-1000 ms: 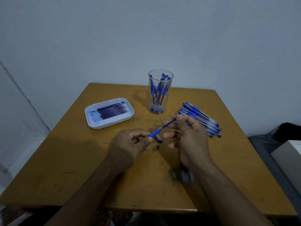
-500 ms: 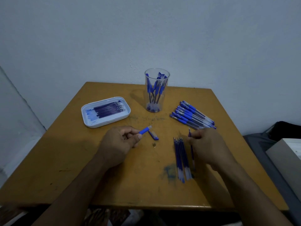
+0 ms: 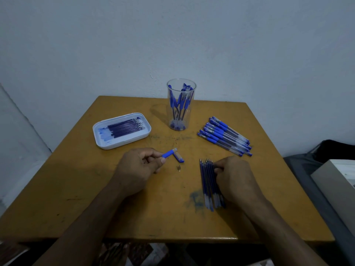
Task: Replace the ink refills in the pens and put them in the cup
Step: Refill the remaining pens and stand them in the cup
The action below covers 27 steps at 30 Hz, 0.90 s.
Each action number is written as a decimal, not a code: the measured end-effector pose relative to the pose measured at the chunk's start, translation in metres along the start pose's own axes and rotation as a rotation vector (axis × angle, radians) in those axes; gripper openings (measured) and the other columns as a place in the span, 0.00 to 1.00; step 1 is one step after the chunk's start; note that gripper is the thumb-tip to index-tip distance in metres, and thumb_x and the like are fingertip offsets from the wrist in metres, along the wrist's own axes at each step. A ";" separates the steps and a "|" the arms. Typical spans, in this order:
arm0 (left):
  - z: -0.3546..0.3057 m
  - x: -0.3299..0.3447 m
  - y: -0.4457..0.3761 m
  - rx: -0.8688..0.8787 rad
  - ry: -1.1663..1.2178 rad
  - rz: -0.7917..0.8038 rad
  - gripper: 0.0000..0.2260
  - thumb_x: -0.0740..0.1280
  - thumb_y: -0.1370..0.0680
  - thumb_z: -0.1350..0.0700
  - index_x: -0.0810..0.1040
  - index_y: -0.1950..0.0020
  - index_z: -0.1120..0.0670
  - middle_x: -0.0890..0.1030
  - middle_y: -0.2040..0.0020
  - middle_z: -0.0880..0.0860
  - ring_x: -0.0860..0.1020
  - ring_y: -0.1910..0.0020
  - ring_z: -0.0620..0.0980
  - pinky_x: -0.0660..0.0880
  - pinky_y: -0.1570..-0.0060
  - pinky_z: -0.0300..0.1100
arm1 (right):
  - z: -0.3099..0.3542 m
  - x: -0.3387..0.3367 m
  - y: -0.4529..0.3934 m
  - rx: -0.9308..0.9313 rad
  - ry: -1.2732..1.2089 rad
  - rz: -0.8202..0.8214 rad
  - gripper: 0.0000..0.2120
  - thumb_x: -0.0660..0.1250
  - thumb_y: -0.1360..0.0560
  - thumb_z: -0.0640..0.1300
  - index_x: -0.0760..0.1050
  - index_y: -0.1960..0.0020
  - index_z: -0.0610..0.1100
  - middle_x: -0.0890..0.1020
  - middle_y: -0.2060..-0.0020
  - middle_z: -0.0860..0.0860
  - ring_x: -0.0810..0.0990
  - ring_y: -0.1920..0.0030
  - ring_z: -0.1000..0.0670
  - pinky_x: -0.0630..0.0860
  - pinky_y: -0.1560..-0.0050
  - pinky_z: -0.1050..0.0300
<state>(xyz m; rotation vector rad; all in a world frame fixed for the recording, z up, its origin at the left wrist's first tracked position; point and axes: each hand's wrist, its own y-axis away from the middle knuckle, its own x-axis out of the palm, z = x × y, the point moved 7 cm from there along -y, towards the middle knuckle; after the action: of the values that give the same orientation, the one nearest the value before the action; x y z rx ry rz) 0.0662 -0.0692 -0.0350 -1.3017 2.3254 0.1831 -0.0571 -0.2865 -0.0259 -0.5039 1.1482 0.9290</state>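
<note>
Head view: my left hand (image 3: 141,166) pinches a blue-gripped pen barrel (image 3: 169,153), its open end pointing toward the clear cup (image 3: 181,104) of pens at the table's far edge. A pen cap (image 3: 179,157) and a small metal tip (image 3: 179,168) lie just beside it. My right hand (image 3: 235,177) curls its fingertips onto a row of refills (image 3: 208,181) near the table's (image 3: 76,189) front-right part. Assembled pens (image 3: 224,136) lie fanned toward the right edge; a white tray (image 3: 123,144) of refills sits far left. Bare wood stretches along the front edge.
</note>
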 end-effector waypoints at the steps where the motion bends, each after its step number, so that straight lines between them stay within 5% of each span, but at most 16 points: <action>1: 0.000 0.000 0.000 0.006 -0.002 -0.001 0.04 0.71 0.20 0.54 0.84 0.48 0.50 0.84 0.62 0.52 0.76 0.70 0.38 0.72 0.68 0.33 | 0.001 0.000 0.001 0.000 0.001 0.004 0.10 0.63 0.19 0.39 0.84 0.44 0.43 0.84 0.54 0.48 0.81 0.56 0.50 0.81 0.59 0.54; 7: 0.002 0.000 -0.001 -0.003 0.008 0.004 0.04 0.71 0.20 0.54 0.84 0.47 0.48 0.84 0.62 0.52 0.75 0.70 0.39 0.71 0.69 0.34 | 0.004 -0.003 0.004 -0.006 -0.014 0.028 0.12 0.62 0.17 0.40 0.83 0.40 0.45 0.83 0.51 0.49 0.80 0.53 0.53 0.79 0.59 0.59; 12: 0.001 0.000 0.000 0.008 -0.014 0.001 0.04 0.71 0.21 0.53 0.84 0.47 0.47 0.84 0.63 0.50 0.75 0.70 0.39 0.72 0.69 0.35 | 0.004 -0.003 0.004 -0.016 -0.022 0.010 0.11 0.62 0.17 0.41 0.84 0.47 0.46 0.83 0.56 0.50 0.80 0.57 0.53 0.72 0.68 0.65; 16: 0.003 0.001 0.000 -0.001 -0.012 0.000 0.04 0.71 0.21 0.53 0.84 0.47 0.47 0.84 0.63 0.50 0.74 0.70 0.40 0.71 0.68 0.36 | 0.008 -0.005 0.007 -0.019 -0.029 -0.055 0.17 0.64 0.19 0.59 0.77 0.58 0.47 0.78 0.63 0.50 0.76 0.65 0.54 0.65 0.71 0.63; 18: 0.003 0.001 0.000 -0.001 -0.015 0.001 0.04 0.71 0.21 0.53 0.84 0.47 0.48 0.84 0.63 0.50 0.74 0.70 0.40 0.71 0.68 0.37 | 0.012 0.000 0.010 -0.019 0.024 -0.064 0.25 0.63 0.27 0.72 0.75 0.51 0.49 0.76 0.54 0.49 0.75 0.59 0.54 0.66 0.66 0.62; 21: 0.002 0.001 0.000 0.001 -0.022 0.008 0.04 0.71 0.21 0.52 0.84 0.46 0.47 0.84 0.62 0.50 0.75 0.69 0.41 0.72 0.67 0.38 | 0.018 0.010 0.015 0.003 0.089 -0.025 0.47 0.64 0.34 0.79 0.66 0.26 0.50 0.70 0.35 0.49 0.73 0.38 0.50 0.76 0.48 0.56; 27: 0.002 0.001 0.000 -0.006 -0.024 0.009 0.04 0.71 0.21 0.52 0.83 0.47 0.46 0.85 0.62 0.50 0.74 0.70 0.40 0.71 0.69 0.35 | 0.019 0.006 0.015 -0.028 0.026 -0.035 0.39 0.68 0.26 0.68 0.64 0.24 0.50 0.68 0.33 0.49 0.72 0.36 0.50 0.77 0.41 0.55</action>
<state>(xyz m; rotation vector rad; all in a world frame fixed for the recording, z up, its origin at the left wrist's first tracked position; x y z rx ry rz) 0.0661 -0.0691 -0.0374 -1.2845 2.3125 0.2076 -0.0587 -0.2617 -0.0229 -0.5587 1.1482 0.9115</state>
